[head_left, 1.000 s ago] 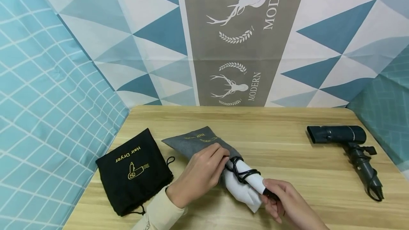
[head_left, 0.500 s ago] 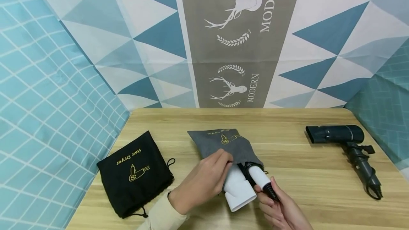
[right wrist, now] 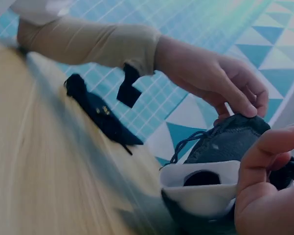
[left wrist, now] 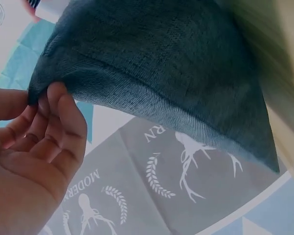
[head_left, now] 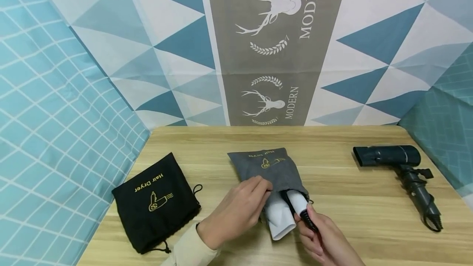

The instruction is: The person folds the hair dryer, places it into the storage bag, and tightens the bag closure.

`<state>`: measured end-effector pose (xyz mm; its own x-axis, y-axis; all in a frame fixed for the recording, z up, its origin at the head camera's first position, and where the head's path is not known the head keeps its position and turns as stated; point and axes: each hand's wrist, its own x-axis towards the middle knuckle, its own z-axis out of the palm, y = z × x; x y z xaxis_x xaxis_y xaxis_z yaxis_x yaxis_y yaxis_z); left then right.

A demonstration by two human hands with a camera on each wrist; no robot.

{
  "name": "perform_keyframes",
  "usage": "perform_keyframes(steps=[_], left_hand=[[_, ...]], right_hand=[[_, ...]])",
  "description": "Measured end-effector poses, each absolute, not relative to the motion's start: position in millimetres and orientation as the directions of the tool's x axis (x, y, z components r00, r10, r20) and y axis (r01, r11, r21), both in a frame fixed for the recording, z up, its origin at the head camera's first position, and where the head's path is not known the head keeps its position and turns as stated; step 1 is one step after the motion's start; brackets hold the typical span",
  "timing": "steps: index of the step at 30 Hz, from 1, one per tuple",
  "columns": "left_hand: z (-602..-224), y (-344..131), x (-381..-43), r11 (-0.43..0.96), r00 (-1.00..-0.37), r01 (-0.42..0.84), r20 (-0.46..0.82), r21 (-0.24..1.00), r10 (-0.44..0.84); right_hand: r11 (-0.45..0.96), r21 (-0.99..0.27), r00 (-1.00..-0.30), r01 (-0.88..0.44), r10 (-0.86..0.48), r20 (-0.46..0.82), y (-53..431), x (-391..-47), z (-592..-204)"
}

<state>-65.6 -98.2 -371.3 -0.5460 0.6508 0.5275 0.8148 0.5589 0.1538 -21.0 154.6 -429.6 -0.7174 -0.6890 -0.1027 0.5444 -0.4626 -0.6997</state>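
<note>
A white hair dryer (head_left: pixel 279 216) is partly inside a grey drawstring pouch (head_left: pixel 275 171) with yellow lettering. Its nozzle and the end of its handle stick out of the pouch mouth; the rest is hidden by the cloth. My left hand (head_left: pixel 245 200) pinches the pouch's rim between thumb and fingers, as the left wrist view also shows. With my right hand (head_left: pixel 325 233) I grip the hair dryer's handle end by its black cord sleeve. In the right wrist view the open nozzle (right wrist: pixel 200 181) faces the camera, and a drawstring (right wrist: pixel 183 144) hangs from the rim.
To the left lies a black pouch (head_left: pixel 157 202) marked "Hair Dryer", with cord loops at its corners. A black hair dryer (head_left: pixel 400 167) lies at the right side of the wooden table (head_left: pixel 295 138). Patterned cloth walls rise behind and at both sides.
The pouch has swung round to the right and been drawn over more of the hair dryer, covering most of its cord-wrapped handle. Both hands keep hold of pouch and handle.
</note>
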Motion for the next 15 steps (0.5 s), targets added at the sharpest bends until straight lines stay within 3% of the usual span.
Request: perform_keyframes(steps=[7, 15], left_hand=[[-371.7, -96.5, -65.7, 0.567, -0.548, 0.811, 0.529, 0.146, 0.648], [-372.4, -94.2, -60.8, 0.528, -0.495, 0.842, 0.554, 0.115, 0.669]], right_hand=[[-0.338, -0.791, -0.728, 0.510, -0.659, -0.187, 151.7, -27.1, -419.8], [-0.440, -0.697, -0.712, 0.566, -0.687, -0.144, 144.4, -36.3, -413.3]])
